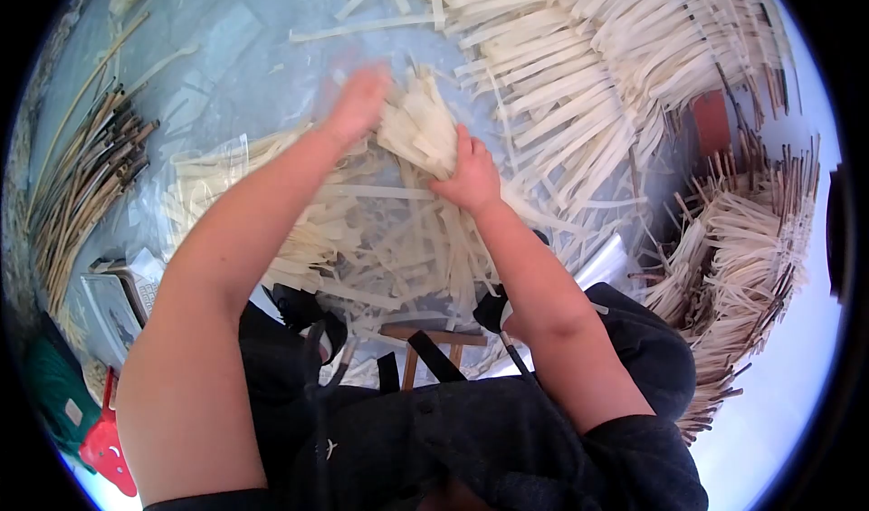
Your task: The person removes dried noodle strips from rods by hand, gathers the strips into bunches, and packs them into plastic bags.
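A bunch of pale, flat strips (416, 131) is held above the middle of the plastic-covered surface, its lower end gripped by my right hand (472, 176). The fingers of that hand are wrapped round its side. Against the bunch's upper left side is my left hand (360, 102), smeared by motion, so its fingers cannot be made out. Below the bunch lie many loose strips (389, 239) in a tangled heap. To the left of it is a flatter pile of similar strips (204, 181), partly behind my left forearm.
Rows of strips (579, 49) spread across the upper right. At right, more strips hang on thin sticks (751, 239). Bare sticks (95, 162) lie in a bundle at left. A box (118, 294) and a red item (109, 448) are lower left. A wooden stool (434, 337) shows below.
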The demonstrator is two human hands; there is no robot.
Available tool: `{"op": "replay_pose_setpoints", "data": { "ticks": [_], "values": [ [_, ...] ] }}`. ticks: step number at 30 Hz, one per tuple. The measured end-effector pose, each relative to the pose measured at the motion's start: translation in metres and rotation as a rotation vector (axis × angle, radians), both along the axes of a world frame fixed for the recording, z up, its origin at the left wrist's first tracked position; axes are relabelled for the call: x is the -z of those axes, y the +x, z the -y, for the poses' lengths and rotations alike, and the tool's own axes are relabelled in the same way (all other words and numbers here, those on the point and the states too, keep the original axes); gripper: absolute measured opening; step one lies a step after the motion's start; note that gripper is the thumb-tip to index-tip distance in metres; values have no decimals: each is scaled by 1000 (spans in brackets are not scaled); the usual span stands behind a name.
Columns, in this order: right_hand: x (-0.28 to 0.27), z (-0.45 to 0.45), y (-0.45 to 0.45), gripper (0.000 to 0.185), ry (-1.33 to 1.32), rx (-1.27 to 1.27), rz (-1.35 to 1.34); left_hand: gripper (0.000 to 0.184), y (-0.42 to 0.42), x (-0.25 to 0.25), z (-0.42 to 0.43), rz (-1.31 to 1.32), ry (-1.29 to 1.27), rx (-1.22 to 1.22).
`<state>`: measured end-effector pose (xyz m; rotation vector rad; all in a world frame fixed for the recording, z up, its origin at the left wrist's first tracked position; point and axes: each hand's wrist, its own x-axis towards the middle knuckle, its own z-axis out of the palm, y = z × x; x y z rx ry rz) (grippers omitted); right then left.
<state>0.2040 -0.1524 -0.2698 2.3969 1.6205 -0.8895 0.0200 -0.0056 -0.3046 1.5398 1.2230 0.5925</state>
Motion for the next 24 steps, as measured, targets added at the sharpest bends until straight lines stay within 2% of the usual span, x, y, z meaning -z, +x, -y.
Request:
{"op": "replay_pose_setpoints", "data": {
  "ticks": [3, 4, 6, 7, 9, 10, 12, 13, 15, 16, 18, 19, 21, 22, 24],
  "values": [
    [3, 2, 2, 116, 73, -45, 27, 42, 24, 8, 39, -18, 144, 64],
    [1, 2, 3, 118, 53, -25, 14, 42, 18, 9, 29, -19, 143, 64],
    [3, 3, 7, 119, 33, 3, 1, 49, -2, 14, -12, -490, 306, 327],
    [6, 5, 9, 120, 62, -5, -10, 49, -9, 22, -24, -491, 305, 333],
    [7, 6, 9, 120, 93, -14, -25, 56, -20, 26, -40, -520, 55, -100],
    [5, 6, 9, 119, 89, -10, -41, 56, -19, 25, -35, -522, 60, -100],
    [3, 4, 10, 119, 93, -11, -55, 62, -12, 21, -17, -118, -488, 124],
    [5, 5, 10, 119, 107, -13, -38, 62, -5, 9, -12, -118, -487, 126],
    [7, 10, 11, 119, 113, -10, -24, 66, 6, -10, -7, -144, -738, 269],
    [8, 11, 13, 120, 125, -33, -13, 66, 9, -11, -12, -147, -741, 271],
    [10, 14, 14, 120, 135, -58, -2, 70, 16, -10, -25, -321, -228, 11],
    [12, 15, 12, 121, 147, -66, 2, 70, 20, -9, -24, -320, -230, 8],
    [14, 15, 11, 121, 163, -78, 5, 74, 35, -7, -19, -199, -61, 352],
    [14, 15, 10, 122, 167, -76, -12, 74, 41, -1, -9, -198, -58, 349],
    [13, 18, 10, 122, 169, -80, -23, 73, 53, 3, 17, -298, -160, 594]
  ]
}}
